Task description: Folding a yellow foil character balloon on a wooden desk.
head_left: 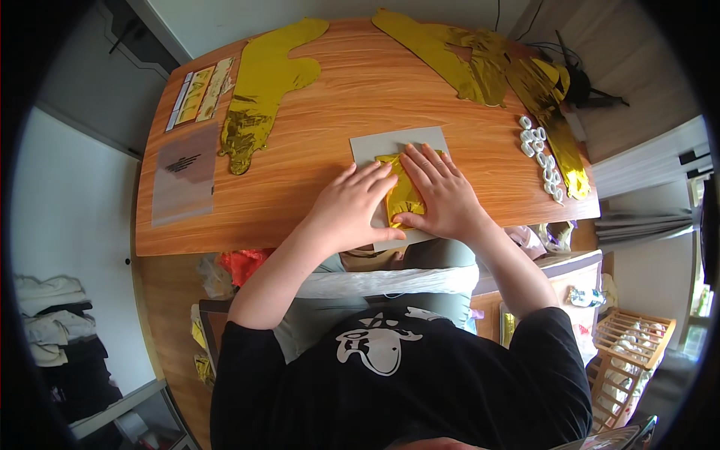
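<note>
A folded piece of shiny gold foil (405, 191), apparently a flat balloon, lies on a grey card (367, 147) near the table's front edge. My left hand (351, 208) rests palm down over the left side of the foil and card, fingers spread. On the right side of the foil, my right hand (447, 193) lies flat with its fingers stretched out and its thumb across the lower part. Both hands press from above and neither grips anything. My palms hide parts of the foil and card.
On the wooden table (337, 97), flat gold foil balloons (274, 71) lie back left, and others (480, 67) back right. Several white ribbon rolls (541, 150) cluster at right. A clear plastic bag (184, 180) and printed cards (199, 94) lie at left.
</note>
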Demonstrator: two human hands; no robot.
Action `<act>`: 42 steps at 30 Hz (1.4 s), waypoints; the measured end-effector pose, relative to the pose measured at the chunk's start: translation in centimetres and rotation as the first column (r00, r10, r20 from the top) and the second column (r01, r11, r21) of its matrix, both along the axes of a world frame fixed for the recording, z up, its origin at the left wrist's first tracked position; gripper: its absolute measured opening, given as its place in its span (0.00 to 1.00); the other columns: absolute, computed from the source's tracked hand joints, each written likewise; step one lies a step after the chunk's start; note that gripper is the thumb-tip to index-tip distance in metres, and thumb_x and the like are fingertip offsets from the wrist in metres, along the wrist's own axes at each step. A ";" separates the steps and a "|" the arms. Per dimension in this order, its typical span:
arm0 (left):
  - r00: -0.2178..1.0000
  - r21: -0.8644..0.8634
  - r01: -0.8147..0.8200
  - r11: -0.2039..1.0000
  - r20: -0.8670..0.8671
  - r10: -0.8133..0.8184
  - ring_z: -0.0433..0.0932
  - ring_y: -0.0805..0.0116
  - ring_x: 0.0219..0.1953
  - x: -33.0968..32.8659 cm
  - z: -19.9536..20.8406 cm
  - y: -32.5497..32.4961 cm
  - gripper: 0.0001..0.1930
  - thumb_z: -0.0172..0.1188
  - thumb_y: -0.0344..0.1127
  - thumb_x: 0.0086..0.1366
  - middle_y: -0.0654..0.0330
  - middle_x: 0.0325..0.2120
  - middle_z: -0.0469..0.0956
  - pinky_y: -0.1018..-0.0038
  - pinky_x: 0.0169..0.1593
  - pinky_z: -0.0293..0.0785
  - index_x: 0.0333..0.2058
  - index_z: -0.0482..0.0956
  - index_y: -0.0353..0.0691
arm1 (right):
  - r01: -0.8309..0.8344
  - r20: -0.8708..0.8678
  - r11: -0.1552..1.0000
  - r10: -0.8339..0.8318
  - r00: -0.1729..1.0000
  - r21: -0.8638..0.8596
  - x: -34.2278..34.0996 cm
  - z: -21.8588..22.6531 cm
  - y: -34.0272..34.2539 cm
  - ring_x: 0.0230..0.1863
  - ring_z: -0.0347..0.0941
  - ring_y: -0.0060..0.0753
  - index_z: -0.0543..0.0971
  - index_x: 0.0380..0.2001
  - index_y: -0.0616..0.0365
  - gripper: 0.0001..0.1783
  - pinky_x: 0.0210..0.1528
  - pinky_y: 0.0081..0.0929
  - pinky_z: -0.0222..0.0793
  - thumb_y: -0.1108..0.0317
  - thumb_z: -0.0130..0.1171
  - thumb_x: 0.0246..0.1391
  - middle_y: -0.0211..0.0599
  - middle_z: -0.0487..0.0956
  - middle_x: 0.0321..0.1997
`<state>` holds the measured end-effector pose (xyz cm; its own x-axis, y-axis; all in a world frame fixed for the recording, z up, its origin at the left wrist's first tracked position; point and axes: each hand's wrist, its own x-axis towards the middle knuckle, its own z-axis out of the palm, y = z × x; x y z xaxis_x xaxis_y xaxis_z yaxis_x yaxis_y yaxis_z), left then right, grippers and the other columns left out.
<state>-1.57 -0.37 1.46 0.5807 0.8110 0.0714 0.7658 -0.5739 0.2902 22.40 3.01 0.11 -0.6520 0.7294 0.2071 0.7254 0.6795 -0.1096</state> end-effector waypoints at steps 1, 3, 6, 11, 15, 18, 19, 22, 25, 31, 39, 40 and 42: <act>1.000 0.002 0.008 1.000 0.001 -0.008 0.58 0.56 0.74 0.5 0.6 0.4 0.44 0.56 0.67 0.66 0.49 0.71 0.60 0.51 0.74 0.53 0.68 0.64 0.38 | -0.002 -0.003 1.000 0.002 1.000 0.008 0.1 -0.1 0.0 0.78 0.54 0.54 0.62 0.71 0.59 0.57 0.77 0.51 0.49 0.25 0.55 0.53 0.49 0.60 0.77; 0.987 -0.135 -0.158 0.978 0.006 0.160 0.61 0.54 0.72 2.2 1.7 1.1 0.42 0.56 0.67 0.67 0.48 0.70 0.63 0.50 0.74 0.55 0.67 0.65 0.39 | -0.002 -0.008 1.000 0.002 1.000 0.018 0.3 -0.5 0.1 0.77 0.54 0.54 0.62 0.71 0.59 0.56 0.77 0.51 0.49 0.27 0.57 0.53 0.48 0.61 0.77; 0.981 0.112 -0.159 0.981 0.128 0.145 0.60 0.52 0.72 4.5 -1.6 1.6 0.42 0.54 0.66 0.69 0.48 0.68 0.65 0.49 0.74 0.53 0.69 0.62 0.39 | -0.004 -0.006 1.000 0.004 1.000 0.027 0.1 -1.3 0.2 0.77 0.54 0.55 0.62 0.71 0.58 0.55 0.77 0.52 0.49 0.27 0.56 0.52 0.48 0.62 0.76; 0.996 0.101 -0.075 0.992 0.054 0.070 0.46 0.52 0.78 4.7 -3.8 2.1 0.45 0.45 0.69 0.71 0.49 0.76 0.48 0.50 0.77 0.43 0.75 0.47 0.44 | -0.017 -0.012 0.999 0.017 1.000 -0.034 0.4 -1.6 0.2 0.79 0.49 0.56 0.57 0.74 0.57 0.58 0.79 0.52 0.44 0.31 0.62 0.50 0.51 0.57 0.78; 0.997 0.132 -0.052 0.990 -0.043 0.058 0.43 0.50 0.78 4.6 -3.6 2.1 0.47 0.35 0.74 0.71 0.46 0.76 0.44 0.50 0.77 0.41 0.77 0.39 0.50 | -0.047 0.017 0.991 0.050 0.999 -0.125 0.9 -0.3 1.0 0.80 0.45 0.56 0.51 0.76 0.56 0.62 0.80 0.51 0.40 0.33 0.65 0.48 0.50 0.53 0.79; 0.999 0.182 -0.037 0.983 -0.006 0.039 0.47 0.47 0.77 4.9 -4.4 2.5 0.45 0.36 0.71 0.73 0.43 0.75 0.47 0.51 0.77 0.42 0.77 0.37 0.50 | -0.153 -0.078 0.937 0.135 0.988 -0.315 2.6 0.9 2.7 0.79 0.50 0.55 0.46 0.78 0.53 0.65 0.80 0.48 0.39 0.44 0.73 0.47 0.53 0.55 0.78; 0.999 0.192 -0.039 0.981 0.019 0.036 0.48 0.46 0.77 4.8 -4.3 2.4 0.44 0.37 0.70 0.73 0.42 0.75 0.48 0.52 0.77 0.42 0.77 0.37 0.50 | -0.151 -0.084 0.937 0.131 0.988 -0.315 3.2 1.1 3.0 0.79 0.50 0.55 0.46 0.78 0.53 0.65 0.80 0.48 0.39 0.44 0.73 0.47 0.53 0.55 0.78; 0.999 0.221 -0.039 0.974 0.004 0.039 0.52 0.44 0.75 4.8 -3.9 1.9 0.42 0.46 0.61 0.74 0.41 0.73 0.53 0.52 0.76 0.47 0.76 0.43 0.47 | -0.170 -0.262 0.759 -0.001 0.965 -0.629 4.6 2.8 3.6 0.70 0.67 0.53 0.47 0.78 0.47 0.61 0.79 0.45 0.45 0.56 0.74 0.49 0.51 0.68 0.72; 0.998 0.219 -0.043 0.975 -0.033 0.052 0.53 0.44 0.75 5.0 -3.5 1.7 0.40 0.47 0.61 0.74 0.40 0.72 0.55 0.52 0.76 0.49 0.75 0.48 0.45 | -0.133 -0.086 0.863 0.104 0.991 -0.487 5.4 3.5 3.4 0.71 0.65 0.52 0.48 0.78 0.46 0.63 0.79 0.43 0.48 0.58 0.76 0.45 0.47 0.68 0.71; 0.996 0.255 -0.015 0.967 -0.084 0.038 0.51 0.47 0.76 5.1 -3.8 1.7 0.37 0.47 0.62 0.73 0.47 0.74 0.53 0.48 0.75 0.49 0.73 0.57 0.50 | -0.136 -0.075 0.885 0.114 0.991 -0.444 6.7 1.8 4.0 0.77 0.53 0.55 0.50 0.78 0.46 0.69 0.79 0.49 0.46 0.54 0.82 0.36 0.45 0.65 0.74; 0.974 0.193 0.112 0.975 -0.214 -0.070 0.50 0.52 0.77 5.0 -3.0 1.6 0.33 0.46 0.65 0.72 0.63 0.76 0.52 0.37 0.73 0.45 0.72 0.58 0.69 | -0.164 0.018 0.895 0.189 0.982 -0.415 6.8 2.8 4.4 0.77 0.53 0.51 0.50 0.78 0.47 0.74 0.78 0.45 0.43 0.45 0.83 0.31 0.40 0.63 0.76; 0.973 0.188 0.113 0.976 -0.222 -0.070 0.50 0.52 0.77 5.0 -2.8 1.6 0.33 0.46 0.65 0.72 0.62 0.76 0.51 0.37 0.73 0.44 0.72 0.58 0.69 | -0.151 0.043 0.897 0.185 0.982 -0.416 6.7 2.9 4.4 0.77 0.54 0.50 0.49 0.78 0.46 0.74 0.78 0.45 0.43 0.46 0.83 0.31 0.40 0.63 0.77; 0.970 0.186 0.115 0.976 -0.231 -0.070 0.50 0.52 0.77 5.2 -2.7 1.6 0.33 0.46 0.66 0.72 0.62 0.76 0.51 0.36 0.73 0.44 0.72 0.58 0.69 | -0.170 0.035 0.900 0.201 0.979 -0.401 6.9 2.8 4.6 0.77 0.54 0.50 0.49 0.78 0.46 0.74 0.78 0.46 0.43 0.46 0.83 0.30 0.40 0.63 0.77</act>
